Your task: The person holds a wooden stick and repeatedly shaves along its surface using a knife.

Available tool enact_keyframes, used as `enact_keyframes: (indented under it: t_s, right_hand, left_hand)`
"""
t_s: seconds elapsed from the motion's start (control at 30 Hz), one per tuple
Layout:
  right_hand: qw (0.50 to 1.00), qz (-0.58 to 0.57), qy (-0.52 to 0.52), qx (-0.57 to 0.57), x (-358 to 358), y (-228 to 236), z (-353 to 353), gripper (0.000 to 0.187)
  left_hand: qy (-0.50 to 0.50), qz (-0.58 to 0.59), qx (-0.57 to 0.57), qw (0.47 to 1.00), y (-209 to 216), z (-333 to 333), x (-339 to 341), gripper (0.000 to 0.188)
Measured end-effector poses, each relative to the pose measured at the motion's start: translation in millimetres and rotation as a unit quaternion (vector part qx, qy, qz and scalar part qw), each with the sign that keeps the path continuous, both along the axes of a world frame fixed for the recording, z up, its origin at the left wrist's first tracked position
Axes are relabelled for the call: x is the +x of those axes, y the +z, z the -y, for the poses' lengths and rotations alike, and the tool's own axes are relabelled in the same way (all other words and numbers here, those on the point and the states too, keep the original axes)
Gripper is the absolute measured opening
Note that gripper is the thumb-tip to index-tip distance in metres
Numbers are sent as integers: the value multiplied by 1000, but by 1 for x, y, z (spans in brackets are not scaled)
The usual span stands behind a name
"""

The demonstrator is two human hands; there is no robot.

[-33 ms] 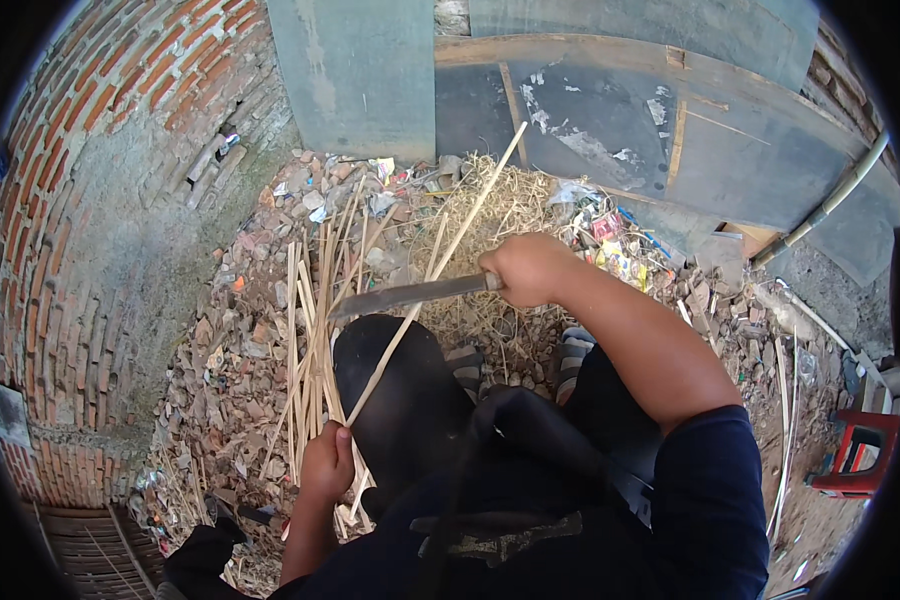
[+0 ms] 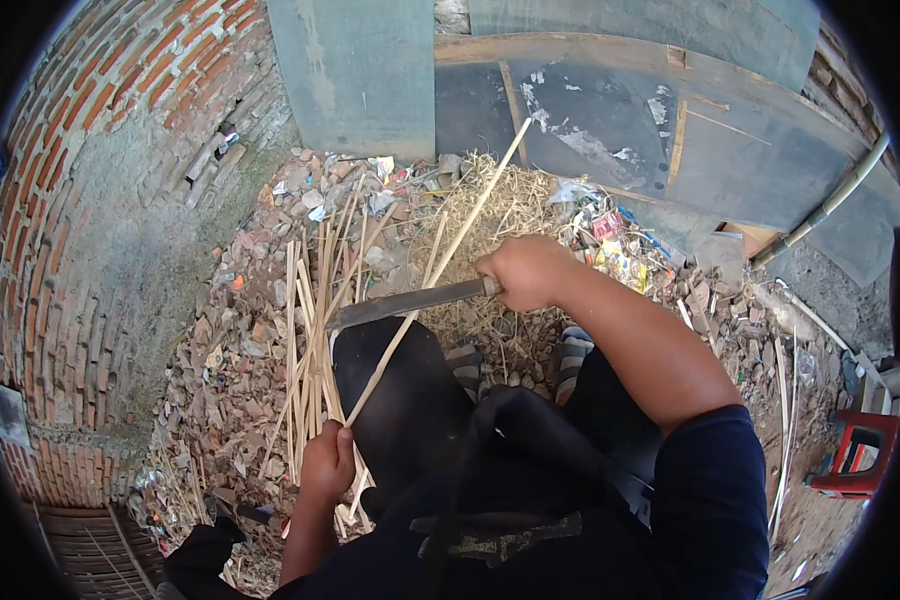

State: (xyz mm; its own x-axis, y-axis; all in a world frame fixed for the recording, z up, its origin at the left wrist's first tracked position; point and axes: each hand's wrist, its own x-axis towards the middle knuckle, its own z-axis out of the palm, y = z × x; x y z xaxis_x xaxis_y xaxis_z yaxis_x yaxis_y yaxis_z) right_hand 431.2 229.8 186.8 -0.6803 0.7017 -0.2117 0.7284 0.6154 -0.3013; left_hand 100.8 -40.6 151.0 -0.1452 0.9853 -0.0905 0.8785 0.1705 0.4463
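Note:
My left hand (image 2: pixel 327 462) is closed around the near end of a long pale bamboo strip (image 2: pixel 470 225), which slants up and away to the right across my left knee. My right hand (image 2: pixel 530 272) grips the handle of a machete (image 2: pixel 410 302). Its dark blade points left and crosses the strip around mid-length; whether the edge is biting into it I cannot tell. Beside my left knee lies a loose pile of cut bamboo strips (image 2: pixel 305 350), its lower end partly hidden by my left hand.
Curly shavings (image 2: pixel 525 195) lie over the rubble ahead of my feet. A worn brick wall (image 2: pixel 80 250) rises at left, and grey boards (image 2: pixel 590 120) stand at the back. Litter (image 2: pixel 610 240) lies beyond my right arm. A red plastic stool (image 2: pixel 860 455) is at far right.
The machete has tilted slightly, its tip a little lower than before. My left hand and the strip have hardly moved.

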Motion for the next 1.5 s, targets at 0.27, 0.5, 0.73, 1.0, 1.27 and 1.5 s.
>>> enact_keyframes:
  t_s: [0.27,0.5,0.73,1.0,1.27,1.5]
  right_hand:
    - [986,-56,-157,-11,63,-49,-53,22]
    - [998,-23,-58,-28,15,-23,-22,24]
    - [985,-63,-159,-14,48,-46,-43,25]
    - [979,-76,-189,6,80,-55,-58,18]
    - [995,-28,-97,6,26,-15,-23,23]
    - [964,-88,-252,14,85,-57,-66,20]
  left_hand:
    - [2,-83,-3,997,-4,-9,7,38]
    - [-5,-86,-1,996,-7,-6,-3,36]
    - [-14,-111,-5,994,-7,-11,-3,36]
    - [-7,-120,22,992,-20,-13,4,32]
    - [12,-129,-6,992,-18,1,-8,33]
    - [-9,-118,25,993,-16,-11,0,36]
